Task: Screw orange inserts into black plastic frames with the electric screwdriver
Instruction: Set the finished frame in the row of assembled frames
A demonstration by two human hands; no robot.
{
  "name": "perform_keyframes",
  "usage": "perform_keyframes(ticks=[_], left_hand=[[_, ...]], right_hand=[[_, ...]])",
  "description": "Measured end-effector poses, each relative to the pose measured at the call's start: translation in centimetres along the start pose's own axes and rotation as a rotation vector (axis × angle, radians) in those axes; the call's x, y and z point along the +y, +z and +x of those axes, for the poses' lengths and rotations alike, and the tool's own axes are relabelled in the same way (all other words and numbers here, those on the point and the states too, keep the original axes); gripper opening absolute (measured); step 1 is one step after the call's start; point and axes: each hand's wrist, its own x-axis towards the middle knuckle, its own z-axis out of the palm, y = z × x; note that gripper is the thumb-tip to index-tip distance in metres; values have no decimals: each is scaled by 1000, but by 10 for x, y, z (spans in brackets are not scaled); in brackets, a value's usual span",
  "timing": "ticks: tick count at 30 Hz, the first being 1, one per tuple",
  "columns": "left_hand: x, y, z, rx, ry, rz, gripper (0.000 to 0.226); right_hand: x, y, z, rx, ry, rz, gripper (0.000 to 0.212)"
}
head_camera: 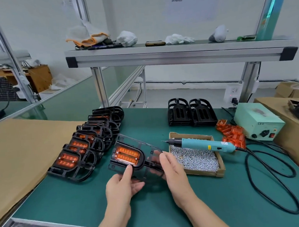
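The frame between left hand and right hand was black, its insert orange; right of them, the screwdriver was teal.

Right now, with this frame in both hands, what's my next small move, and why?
Probably lay the frame at the near end of the finished row to its left. Its orange insert looks seated, with what seem to be screws at both ends, and the screwdriver lies parked across the screw box.
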Motion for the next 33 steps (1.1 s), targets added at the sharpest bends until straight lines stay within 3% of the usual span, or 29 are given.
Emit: perform_keyframes(ticks=[5, 11, 17, 24, 27, 30, 33], left_hand=[[10, -13, 7, 68, 53, 1, 33], [41, -55, 25, 250, 142, 84, 36], [63, -110, 45, 472, 77, 128, 40], [62, -150, 53, 532, -2, 173, 40], [62, -152, 52, 500, -34, 412, 46], [71, -152, 46, 496, 34, 946, 39], [67, -150, 40, 611, 99, 1119, 66]], right_hand=[[4, -1, 3, 3, 113, -39, 39], [11, -7, 7, 84, 133, -37, 29], [19, -10, 9, 72, 110, -73, 25], [22, -9, 10, 54, 101, -88, 24], [21, -10, 10, 48, 100, -93, 24], [20, -10, 9, 49, 102, -83, 22], [19, -11, 8, 52, 104, -81, 22]])
